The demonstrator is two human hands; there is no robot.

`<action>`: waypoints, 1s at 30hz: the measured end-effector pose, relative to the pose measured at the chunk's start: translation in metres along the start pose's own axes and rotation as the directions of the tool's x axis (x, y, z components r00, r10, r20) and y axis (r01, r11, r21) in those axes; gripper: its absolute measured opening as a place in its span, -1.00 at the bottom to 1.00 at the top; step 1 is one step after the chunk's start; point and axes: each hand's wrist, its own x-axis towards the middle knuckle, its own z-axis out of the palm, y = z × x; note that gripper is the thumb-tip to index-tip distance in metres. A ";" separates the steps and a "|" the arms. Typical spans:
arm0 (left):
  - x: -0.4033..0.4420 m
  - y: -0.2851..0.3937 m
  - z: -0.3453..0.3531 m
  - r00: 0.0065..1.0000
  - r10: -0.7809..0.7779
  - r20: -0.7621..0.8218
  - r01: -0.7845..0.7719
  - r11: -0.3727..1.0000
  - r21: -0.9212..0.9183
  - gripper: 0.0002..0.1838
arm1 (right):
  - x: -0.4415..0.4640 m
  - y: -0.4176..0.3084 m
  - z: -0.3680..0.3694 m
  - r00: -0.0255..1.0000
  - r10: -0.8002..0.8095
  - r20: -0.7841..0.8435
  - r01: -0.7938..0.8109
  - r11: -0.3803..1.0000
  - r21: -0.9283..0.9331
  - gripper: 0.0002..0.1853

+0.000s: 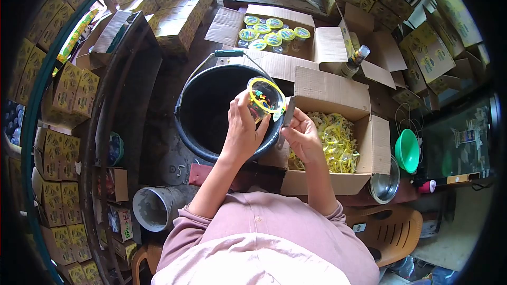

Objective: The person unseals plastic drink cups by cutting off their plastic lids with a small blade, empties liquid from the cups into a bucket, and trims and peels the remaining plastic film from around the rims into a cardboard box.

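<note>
My left hand (pixel 241 126) is wrapped round a clear plastic cup (pixel 267 98) with a yellow rim, tilted so that its mouth faces up and away. Small bright-coloured pieces show inside it. In my right hand (pixel 304 136) a flat, dark metal knife (pixel 288 113) is gripped, its blade close to the cup's right rim; whether it touches the rim I cannot tell. Both hands are above the right side of a large black bucket (pixel 189 126). To the right, an open carton (pixel 338 88) holds a heap of yellow and clear plastic strips (pixel 335 142).
Behind the bucket, an open carton (pixel 282 59) holds several yellow-lidded cups (pixel 262 34). A bottle (pixel 355 62) stands beside it. A green bowl (pixel 407 151) and metal basin (pixel 385 182) lie right. A grey bucket (pixel 152 208) and wooden rack (pixel 113 82) are left.
</note>
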 end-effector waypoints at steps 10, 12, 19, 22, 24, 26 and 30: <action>-0.004 -0.006 0.007 0.999 -0.010 -0.053 0.006 0.997 -0.076 -0.30 | -0.005 -0.002 -0.013 0.994 0.025 0.111 -0.035 0.995 0.089 -0.76; -0.004 -0.010 0.007 0.998 -0.031 -0.061 0.025 0.995 -0.092 -0.30 | -0.015 -0.008 -0.026 0.998 -0.062 0.028 0.060 0.997 0.053 -0.72; -0.003 -0.013 0.001 0.996 -0.076 -0.035 0.064 0.963 -0.263 -0.31 | -0.058 -0.042 -0.090 0.864 -0.334 -0.377 -0.054 0.683 -0.728 -0.33; 0.000 -0.009 -0.010 0.993 -0.094 0.074 0.115 0.920 -0.374 -0.32 | -0.075 -0.044 -0.108 0.834 -0.381 -0.398 -0.433 -0.004 -0.902 -0.10; -0.001 -0.013 -0.008 0.978 -0.156 0.138 0.205 0.829 -0.520 -0.29 | -0.075 -0.042 -0.108 0.835 -0.409 -0.369 -0.350 0.123 -0.929 -0.38; 0.001 -0.005 -0.015 0.957 -0.195 0.215 0.287 0.742 -0.606 -0.28 | -0.065 -0.041 -0.104 0.831 -0.519 -0.201 -0.189 0.077 -0.979 -0.61; -0.002 -0.009 -0.013 0.966 -0.158 0.203 0.248 0.785 -0.568 -0.24 | -0.033 -0.051 -0.050 0.731 -0.669 0.134 0.115 -0.072 -0.991 -0.79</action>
